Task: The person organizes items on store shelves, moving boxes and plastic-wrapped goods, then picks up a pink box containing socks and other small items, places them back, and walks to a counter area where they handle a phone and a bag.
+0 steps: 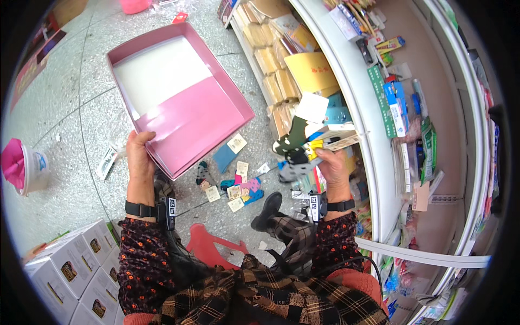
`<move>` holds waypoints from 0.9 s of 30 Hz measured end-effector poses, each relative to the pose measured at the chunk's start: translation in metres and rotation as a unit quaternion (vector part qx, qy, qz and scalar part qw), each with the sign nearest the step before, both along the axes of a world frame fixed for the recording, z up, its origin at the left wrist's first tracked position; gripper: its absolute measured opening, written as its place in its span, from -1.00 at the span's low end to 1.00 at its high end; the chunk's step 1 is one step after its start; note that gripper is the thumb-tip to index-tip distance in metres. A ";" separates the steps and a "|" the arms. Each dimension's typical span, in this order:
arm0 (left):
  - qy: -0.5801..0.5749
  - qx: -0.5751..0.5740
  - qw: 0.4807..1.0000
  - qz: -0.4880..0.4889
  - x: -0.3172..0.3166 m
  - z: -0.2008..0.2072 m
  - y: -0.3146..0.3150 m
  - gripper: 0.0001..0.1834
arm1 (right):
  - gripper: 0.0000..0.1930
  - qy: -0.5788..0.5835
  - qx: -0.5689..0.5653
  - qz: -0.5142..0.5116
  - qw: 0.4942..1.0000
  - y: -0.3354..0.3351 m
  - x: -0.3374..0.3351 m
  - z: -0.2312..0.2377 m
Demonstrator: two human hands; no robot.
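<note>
My left hand point(140, 154) is closed on the near left corner of a shallow pink box point(197, 122), thumb over its rim. The box is tilted, with a white area point(162, 70) covering part of its inside. Over at the shelf, my right hand point(334, 169) grips a bunch of socks point(297, 142), dark green, black with yellow, and grey spotted; a square white card point(312, 107) shows just beyond them. Below, between my hands, several small patterned socks point(251, 185) with paper tags lie on the floor near a blue folded piece point(223, 158).
White shelving point(355, 97) runs along the right, holding paper bundles point(279, 76) and packaged goods. A red plastic stool point(214, 244) stands below me. White boxes point(76, 271) are stacked at lower left; a white bucket point(33, 168) with something pink stands at the left.
</note>
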State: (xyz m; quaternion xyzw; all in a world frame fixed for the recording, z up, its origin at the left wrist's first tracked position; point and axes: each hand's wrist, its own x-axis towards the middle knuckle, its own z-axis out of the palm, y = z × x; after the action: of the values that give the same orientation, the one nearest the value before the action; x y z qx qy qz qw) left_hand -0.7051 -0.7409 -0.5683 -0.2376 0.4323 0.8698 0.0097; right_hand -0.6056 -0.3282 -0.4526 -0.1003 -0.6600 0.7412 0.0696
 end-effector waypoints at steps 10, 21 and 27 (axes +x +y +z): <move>0.001 0.057 0.993 -0.105 0.009 0.003 0.023 -0.62 | -0.52 0.102 -0.262 0.186 0.941 -0.100 -0.075 0.081; 0.013 0.081 0.988 -0.129 0.014 0.000 0.031 -0.60 | -0.41 -0.241 -0.133 0.036 0.961 -0.196 -0.143 -0.033; 0.012 0.063 0.992 -0.111 0.014 -0.001 0.031 -0.58 | -0.50 -0.123 -0.204 0.109 0.965 -0.168 -0.144 0.010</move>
State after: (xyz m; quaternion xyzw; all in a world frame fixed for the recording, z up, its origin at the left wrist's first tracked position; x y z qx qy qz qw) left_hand -0.6916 -0.7100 -0.5693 -0.1768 0.4003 0.8916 0.1166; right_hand -0.7500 -0.4958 -0.4423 -0.1306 -0.5052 0.8453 -0.1151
